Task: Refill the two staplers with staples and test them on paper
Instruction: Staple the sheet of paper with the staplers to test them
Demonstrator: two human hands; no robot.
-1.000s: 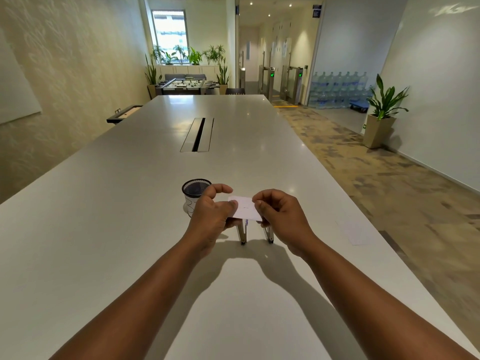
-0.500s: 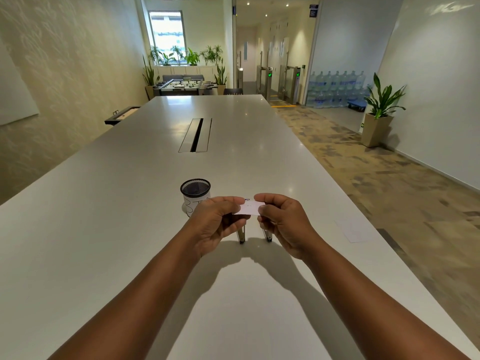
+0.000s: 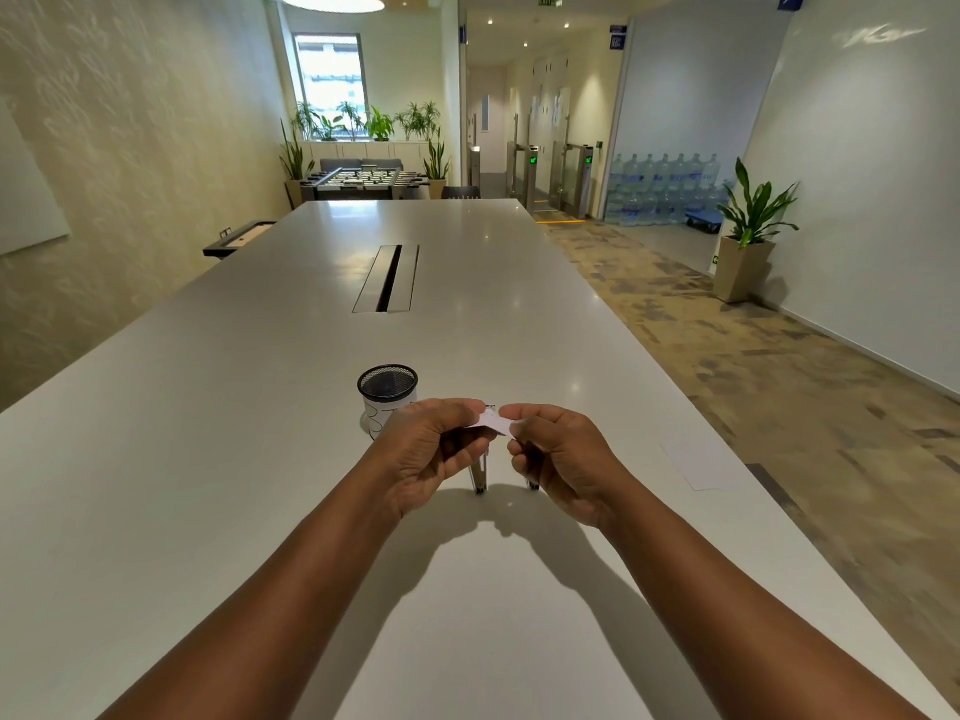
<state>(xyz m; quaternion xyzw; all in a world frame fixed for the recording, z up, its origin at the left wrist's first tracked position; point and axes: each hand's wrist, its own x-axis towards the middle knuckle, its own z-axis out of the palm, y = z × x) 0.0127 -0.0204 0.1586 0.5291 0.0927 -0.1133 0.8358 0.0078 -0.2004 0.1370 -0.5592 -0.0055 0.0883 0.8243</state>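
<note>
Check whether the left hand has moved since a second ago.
Yes. The left hand has curled lower, its thumb no longer raised beside the mesh cup, closing toward the right hand.

At mid-frame the left hand and right hand meet above the table, with a small paper box between their fingertips. Two staplers lie below them. A mesh cup stands just upper left; a paper sheet lies right.
</note>
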